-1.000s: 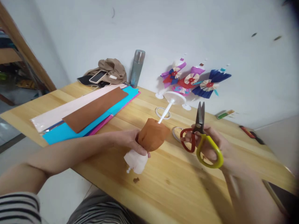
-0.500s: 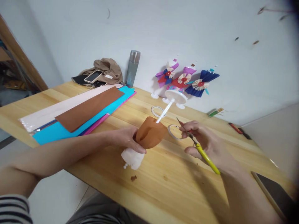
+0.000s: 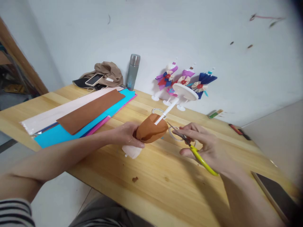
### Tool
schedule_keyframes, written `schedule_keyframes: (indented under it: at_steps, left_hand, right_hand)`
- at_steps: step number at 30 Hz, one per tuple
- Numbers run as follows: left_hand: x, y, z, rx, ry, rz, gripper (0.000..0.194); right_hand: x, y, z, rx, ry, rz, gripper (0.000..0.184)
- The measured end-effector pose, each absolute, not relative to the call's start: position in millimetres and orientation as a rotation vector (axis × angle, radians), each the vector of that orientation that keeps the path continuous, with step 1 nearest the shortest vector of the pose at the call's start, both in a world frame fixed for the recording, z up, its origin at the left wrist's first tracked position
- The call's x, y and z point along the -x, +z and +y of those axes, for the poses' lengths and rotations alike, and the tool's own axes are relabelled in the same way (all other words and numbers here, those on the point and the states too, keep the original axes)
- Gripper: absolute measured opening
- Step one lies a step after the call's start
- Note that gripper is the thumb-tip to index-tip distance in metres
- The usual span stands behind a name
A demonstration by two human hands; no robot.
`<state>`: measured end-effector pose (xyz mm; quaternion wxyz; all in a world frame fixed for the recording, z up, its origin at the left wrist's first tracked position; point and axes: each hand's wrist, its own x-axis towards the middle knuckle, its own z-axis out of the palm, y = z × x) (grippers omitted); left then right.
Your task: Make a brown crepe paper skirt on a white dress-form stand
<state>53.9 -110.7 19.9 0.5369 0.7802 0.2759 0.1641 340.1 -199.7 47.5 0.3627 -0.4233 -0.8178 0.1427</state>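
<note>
My left hand [image 3: 129, 135] is closed round a figure on a white stand [image 3: 169, 108], which is tilted with its round base up and away from me. Brown paper [image 3: 153, 129] wraps the figure around the stem, and a pale, whitish part [image 3: 132, 151] with a small white tip hangs below my fingers. In my right hand [image 3: 203, 142] is a pair of scissors [image 3: 200, 159] with yellow handles. Their dark tips point toward the edge of the brown paper, a short way off it. My fingers partly cover the blades.
Brown, blue, pink and pale paper sheets [image 3: 90, 112] lie at the left. Behind them are a phone [image 3: 94, 79], a brown cloth [image 3: 109, 72] and a flask [image 3: 133, 72]. Three decorated figures [image 3: 184, 80] stand by the wall. Tape rolls [image 3: 175, 135] and a dark tablet-like device [image 3: 276, 195] lie on the table.
The wrapped figure has tilted, its white base shifting right and upward while the pale end rose. My right hand with the scissors has moved left, closer to the brown paper.
</note>
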Motion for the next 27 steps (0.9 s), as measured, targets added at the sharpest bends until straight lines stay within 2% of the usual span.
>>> schedule_keyframes:
  at_steps: [6, 11, 13, 18, 22, 27]
  left_hand:
    - [-54.5, 27.9, -114.1, -1.837, 0.381, 0.723, 0.039]
    - [-54.2, 23.6, -111.4, -1.528, 0.415, 0.631, 0.027]
    - [-54.1, 18.6, -109.1, -1.343, 0.415, 0.626, 0.031]
    - [-55.6, 2.4, -101.8, -1.025, 0.416, 0.73, 0.049]
    - [-55.9, -3.5, -99.3, -0.972, 0.392, 0.737, 0.049]
    - [-56.1, -3.5, -100.7, -0.942, 0.371, 0.69, 0.051]
  right_hand:
    - [-331.3, 51.3, -203.1, 1.161, 0.397, -2.11, 0.046]
    - [-341.9, 37.7, -197.0, 1.186, 0.51, -1.942, 0.043]
    - [-345.8, 29.4, -191.9, 1.216, 0.565, -1.851, 0.041]
    - [-340.7, 11.2, -181.8, 1.423, 0.564, -1.871, 0.049]
    - [-329.9, -0.2, -181.3, 1.547, 0.555, -1.985, 0.047]
    - [-321.8, -11.4, -182.8, 1.48, 0.697, -1.808, 0.045]
